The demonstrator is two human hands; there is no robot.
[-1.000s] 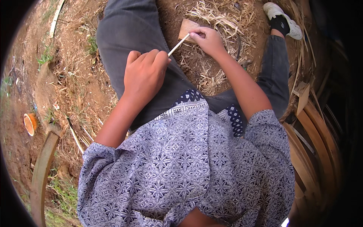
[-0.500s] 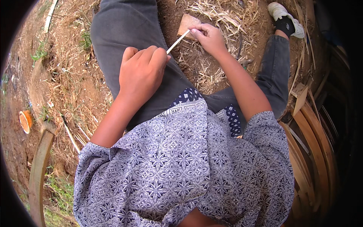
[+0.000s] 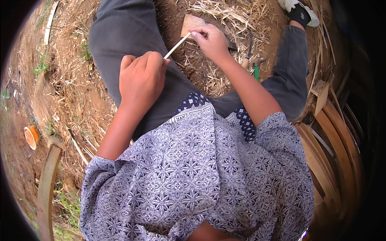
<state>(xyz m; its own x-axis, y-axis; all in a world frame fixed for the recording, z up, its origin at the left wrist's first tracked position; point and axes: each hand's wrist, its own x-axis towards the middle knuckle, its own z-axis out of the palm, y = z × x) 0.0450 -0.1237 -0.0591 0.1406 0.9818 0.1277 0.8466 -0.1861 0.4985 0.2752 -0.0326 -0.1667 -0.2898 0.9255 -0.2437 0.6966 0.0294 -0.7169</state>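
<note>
In view, a pale stick (image 3: 177, 45) slants down-left from the wooden block (image 3: 189, 25); the left hand (image 3: 142, 78) clamps its grip around the farther end, the right hand (image 3: 211, 42) pinches the end nearest the block.

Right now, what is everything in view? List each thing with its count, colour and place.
Stick: one, off-white, between the hands
Wood block: one, light brown, on the ground by the right fingertips
Shavings: many, straw-coloured, mostly top centre
Hammer: one, green handle, right of centre
Tool with a pale handle: one, dark upper part, beside the hammer
Round object: one, orange, far left, kind unclear
Plank: one, brown, lower left
Boards: several, brown, right
Grass: patches, green, left
Shirt: one, blue-and-white, centre
Trousers: one pair, dark grey, upper half
Shoe: one, white, top right
Left hand: one, bare, gripping the stick
Right hand: one, bare, pinching its far end
</note>
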